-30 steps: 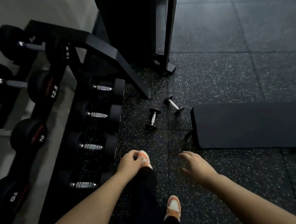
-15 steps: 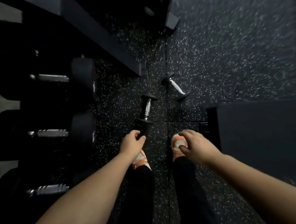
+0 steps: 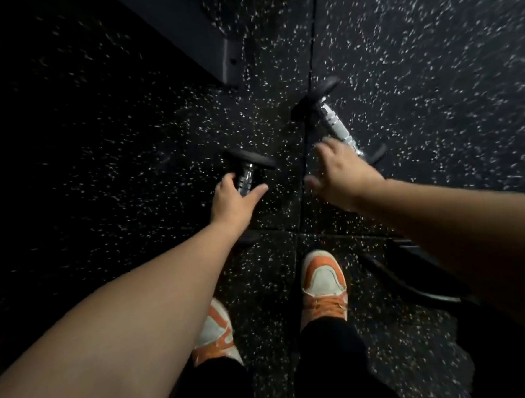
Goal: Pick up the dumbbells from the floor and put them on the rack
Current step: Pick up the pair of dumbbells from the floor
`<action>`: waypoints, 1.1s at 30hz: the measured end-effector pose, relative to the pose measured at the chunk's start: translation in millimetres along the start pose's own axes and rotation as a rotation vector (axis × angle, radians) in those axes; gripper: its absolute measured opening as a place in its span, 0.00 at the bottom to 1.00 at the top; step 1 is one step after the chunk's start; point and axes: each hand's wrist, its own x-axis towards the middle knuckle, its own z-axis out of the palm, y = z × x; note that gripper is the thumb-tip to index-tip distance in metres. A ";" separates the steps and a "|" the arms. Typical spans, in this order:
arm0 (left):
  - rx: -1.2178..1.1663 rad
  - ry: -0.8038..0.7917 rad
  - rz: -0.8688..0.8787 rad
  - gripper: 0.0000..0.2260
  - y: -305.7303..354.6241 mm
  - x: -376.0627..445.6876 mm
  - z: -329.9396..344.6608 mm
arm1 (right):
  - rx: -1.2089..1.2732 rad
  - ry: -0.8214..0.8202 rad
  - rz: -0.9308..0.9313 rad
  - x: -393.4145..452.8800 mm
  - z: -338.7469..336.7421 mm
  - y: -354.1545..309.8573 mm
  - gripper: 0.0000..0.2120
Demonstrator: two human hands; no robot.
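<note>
Two small dumbbells with chrome handles and black ends lie on the speckled black floor. The left dumbbell [image 3: 247,169] points away from me; my left hand [image 3: 235,197] hovers over its handle, fingers and thumb spread on either side, covering the near end. The right dumbbell [image 3: 335,122] lies at an angle; my right hand [image 3: 341,169] is spread open over its lower handle, fingers apart. Neither hand has closed on a handle. The rack's shelves are out of sight.
The rack's dark slanted foot [image 3: 212,45] runs across the upper left and ends just beyond the left dumbbell. A black bench base [image 3: 413,278] lies at the right, behind my right arm. My orange-and-white shoes [image 3: 323,278] stand below the hands.
I have bent lower, so the floor looks closer. Both hands moved forward from above my shoes to over the two dumbbell handles, and their fingers have spread.
</note>
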 end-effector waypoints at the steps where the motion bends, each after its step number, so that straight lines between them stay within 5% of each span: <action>1: -0.031 0.001 -0.015 0.38 -1.8 13.4 9.7 | 0.032 0.050 0.032 17.9 0.9 5.2 0.39; 7: -0.064 0.075 -0.013 0.22 -23.8 54.5 45.0 | 0.213 0.207 0.188 104.1 9.9 29.4 0.39; 15: -0.074 0.054 0.020 0.19 -17.1 45.1 38.9 | 0.423 0.195 0.219 116.7 9.3 46.2 0.19; 23: -0.276 0.193 -0.040 0.21 32.4 -17.5 -24.7 | 0.522 0.135 0.128 30.8 -26.4 -27.9 0.12; 33: -0.522 0.335 -0.060 0.19 85.6 -210.7 -166.1 | 0.627 0.201 0.073 -137.7 -172.4 -139.3 0.17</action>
